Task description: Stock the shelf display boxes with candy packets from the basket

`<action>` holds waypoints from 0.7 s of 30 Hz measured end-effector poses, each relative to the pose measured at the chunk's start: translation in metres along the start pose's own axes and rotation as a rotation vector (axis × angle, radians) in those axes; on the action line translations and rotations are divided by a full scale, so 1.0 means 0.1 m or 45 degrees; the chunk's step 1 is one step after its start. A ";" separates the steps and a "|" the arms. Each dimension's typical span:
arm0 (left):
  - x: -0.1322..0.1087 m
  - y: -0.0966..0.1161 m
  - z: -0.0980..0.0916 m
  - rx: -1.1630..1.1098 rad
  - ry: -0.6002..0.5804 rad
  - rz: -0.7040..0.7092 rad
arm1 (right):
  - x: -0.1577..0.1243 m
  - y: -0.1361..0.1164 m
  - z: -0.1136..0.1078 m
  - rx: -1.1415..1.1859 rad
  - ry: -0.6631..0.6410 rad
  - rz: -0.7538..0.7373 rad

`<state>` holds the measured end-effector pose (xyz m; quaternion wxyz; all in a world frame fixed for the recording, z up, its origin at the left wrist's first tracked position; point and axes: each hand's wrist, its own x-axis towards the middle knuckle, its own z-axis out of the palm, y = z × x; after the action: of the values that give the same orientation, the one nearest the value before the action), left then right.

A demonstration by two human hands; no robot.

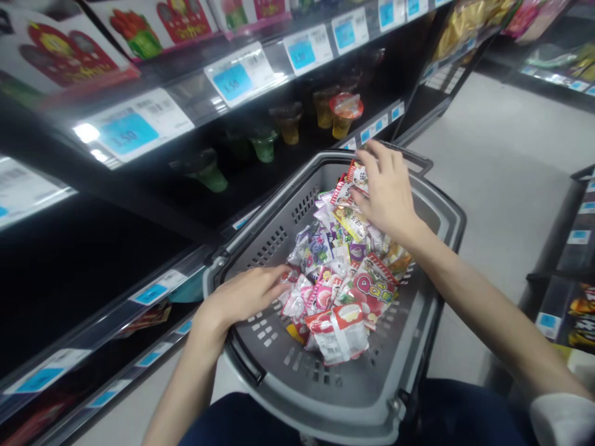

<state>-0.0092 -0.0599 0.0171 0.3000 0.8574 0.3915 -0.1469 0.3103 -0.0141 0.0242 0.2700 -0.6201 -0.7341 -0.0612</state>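
Note:
A grey plastic shopping basket [357, 393] holds a heap of small candy packets [320, 251] in mixed colours. At the heap's far end, my right hand [388, 189] has its thumb and fingers curved around a small red-and-white candy packet [357, 175]. My left hand [248, 292] reaches over the basket's left rim, its fingers stretched out and touching the edge of the heap. Nearer to me lie a QQ gummy packet [369, 286] and a red-and-white bundle [338, 331] with a white band around it.
Dark store shelves with price tags [235, 77] run along the left. Jelly cups [344, 114] stand on a middle shelf, and printed boxes [60, 46] sit above. Grey floor [506, 142] lies beyond the basket, with another shelf [576, 238] at right.

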 end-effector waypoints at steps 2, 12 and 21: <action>0.00 0.01 -0.01 0.000 -0.009 0.005 | -0.02 0.14 0.08 -0.008 -0.060 0.099; 0.00 0.05 -0.01 -0.056 0.192 0.188 | 0.05 0.16 0.06 0.346 -0.036 0.392; -0.05 0.03 -0.02 -0.021 0.975 0.451 | -0.18 -0.77 0.13 1.984 -0.535 1.009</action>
<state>-0.0102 -0.0638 0.0222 0.1605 0.9017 0.3223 0.2393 0.2347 -0.0420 0.0237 0.4756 -0.4671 -0.3339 0.6665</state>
